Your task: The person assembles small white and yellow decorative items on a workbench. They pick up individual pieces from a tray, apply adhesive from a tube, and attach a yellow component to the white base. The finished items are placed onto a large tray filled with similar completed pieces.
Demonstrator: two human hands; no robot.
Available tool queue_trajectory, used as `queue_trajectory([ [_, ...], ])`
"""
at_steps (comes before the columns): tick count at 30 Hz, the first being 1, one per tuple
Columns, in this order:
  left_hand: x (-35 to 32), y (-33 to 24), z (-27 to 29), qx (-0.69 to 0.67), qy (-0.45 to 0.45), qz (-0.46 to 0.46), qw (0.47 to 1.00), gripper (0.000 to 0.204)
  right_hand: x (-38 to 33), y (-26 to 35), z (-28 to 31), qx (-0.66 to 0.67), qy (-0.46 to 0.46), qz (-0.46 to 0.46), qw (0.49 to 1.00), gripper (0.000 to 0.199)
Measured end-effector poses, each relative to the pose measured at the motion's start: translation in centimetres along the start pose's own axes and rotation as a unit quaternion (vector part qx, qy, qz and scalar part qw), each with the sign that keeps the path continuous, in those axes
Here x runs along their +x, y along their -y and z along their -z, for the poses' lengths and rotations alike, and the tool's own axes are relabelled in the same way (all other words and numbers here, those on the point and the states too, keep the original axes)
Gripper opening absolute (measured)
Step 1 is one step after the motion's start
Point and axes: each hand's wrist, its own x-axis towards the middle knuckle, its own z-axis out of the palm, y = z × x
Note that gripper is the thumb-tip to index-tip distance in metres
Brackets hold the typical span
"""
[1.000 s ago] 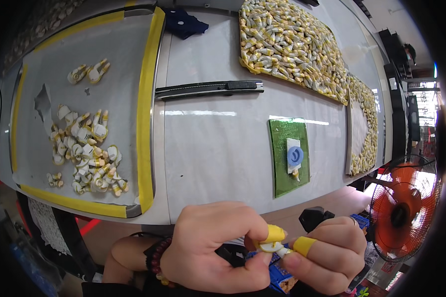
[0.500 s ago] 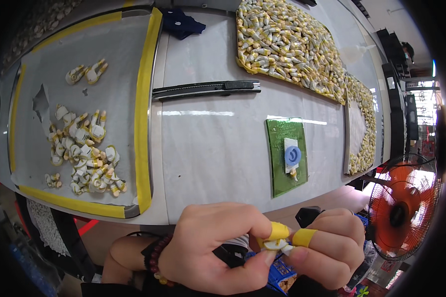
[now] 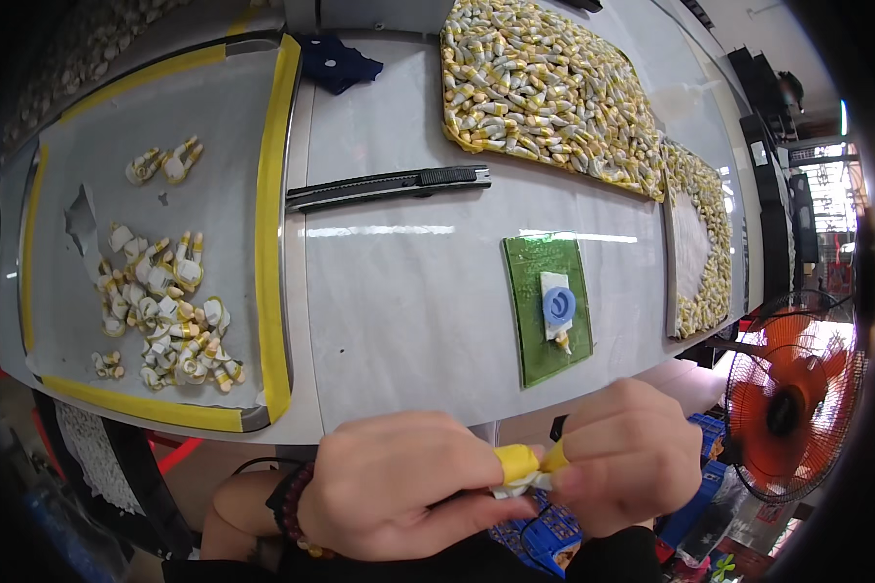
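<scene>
Just in front of the table's near edge, my left hand (image 3: 399,481) and my right hand (image 3: 627,459) meet, fingertips pinched together. Between them they grip a small white piece (image 3: 513,489), mostly covered by the fingers. Yellow tape wraps a fingertip on each hand. On the table beyond lies a green glass plate (image 3: 530,335) carrying a white piece with a round blue part (image 3: 558,305) on top. To the left, a yellow-taped tray (image 3: 278,233) bears a loose pile of small white-and-yellow pieces (image 3: 180,330).
A black utility knife (image 3: 389,188) lies across the table's middle. At the far right, two trays are packed with small yellow-and-white pieces (image 3: 554,92). A dark blue cloth (image 3: 338,64) sits at the back. An orange fan (image 3: 786,403) stands off the table's right end.
My right hand has turned, its knuckles now uppermost, and its fingers are bunched closer to my left hand. The held piece is more covered. The whole view has shifted slightly.
</scene>
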Motion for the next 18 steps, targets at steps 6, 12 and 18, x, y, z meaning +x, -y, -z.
queue_trajectory([
  [6,0.0,0.2,0.1,0.015,-0.009,0.006,1.0,0.024,0.2,-2.0,0.3,0.255,0.052,-0.106,0.96,0.008],
  [12,0.4,0.1,0.0,0.039,-0.009,-0.003,0.999,0.021,0.4,-2.5,1.9,0.338,0.131,-0.192,0.912,0.005],
  [18,0.4,0.2,0.0,0.078,0.007,-0.018,0.997,0.021,0.2,-2.9,2.3,0.358,0.181,-0.251,0.881,0.005],
])
